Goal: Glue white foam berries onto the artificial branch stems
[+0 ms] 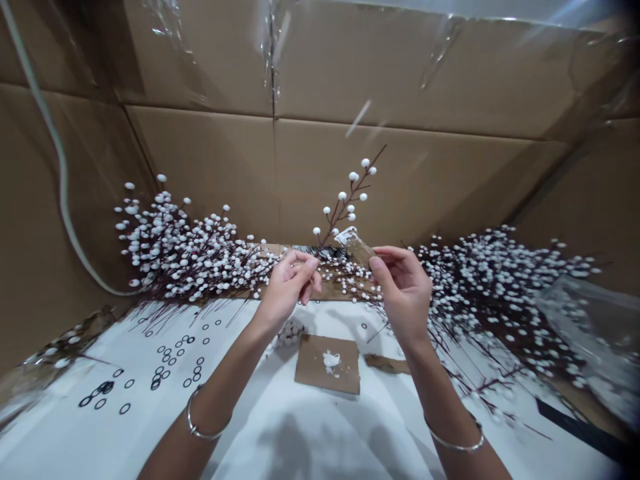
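Surface: white sheet (310,447) on the work surface
Room: cardboard walls (200,160)
Berry stem (345,207): long axis diagonal, tip up-right
Left hand (287,287): closed, pinching stem
Right hand (403,290): pinching cardboard strip (359,245)

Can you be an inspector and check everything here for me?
Surface: white sheet, with shadows.
Job's things: white-berry sprig and cardboard scrap, held up.
Clutter: black rings, cardboard square with a white blob, berry branches heaped both sides.
Grippers: left hand pinches the sprig's stem; right hand pinches the scrap.
Cables: pale cable down the left wall.
Surroundings: cardboard walls, clear plastic.
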`<state>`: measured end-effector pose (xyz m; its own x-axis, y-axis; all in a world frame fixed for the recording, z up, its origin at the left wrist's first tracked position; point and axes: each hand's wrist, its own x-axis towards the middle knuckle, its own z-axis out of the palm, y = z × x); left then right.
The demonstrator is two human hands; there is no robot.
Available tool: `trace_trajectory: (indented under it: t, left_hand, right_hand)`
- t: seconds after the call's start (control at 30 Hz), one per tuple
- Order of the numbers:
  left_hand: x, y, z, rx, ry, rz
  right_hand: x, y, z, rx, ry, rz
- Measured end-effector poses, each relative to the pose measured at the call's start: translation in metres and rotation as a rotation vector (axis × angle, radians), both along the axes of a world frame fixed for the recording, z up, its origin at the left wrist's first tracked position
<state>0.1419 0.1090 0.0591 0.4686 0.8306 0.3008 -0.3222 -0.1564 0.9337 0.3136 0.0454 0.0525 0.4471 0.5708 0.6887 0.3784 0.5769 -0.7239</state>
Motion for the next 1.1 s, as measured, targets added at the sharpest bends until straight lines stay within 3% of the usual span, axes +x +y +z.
trace_trajectory:
  t: [0.77,1.1]
  left_hand:
    - [0.0009,0.0006,-0.0014,0.024,-0.006,-0.003]
    - [0.0013,0.0047,-0.0029,0.026,0.016,0.009]
  right_hand:
    - [0.0018,0.0002,-0.0010,-0.060,-0.026,0.013]
    - [0.0053,-0.0009,0.0040,0.071,0.049,-0.107]
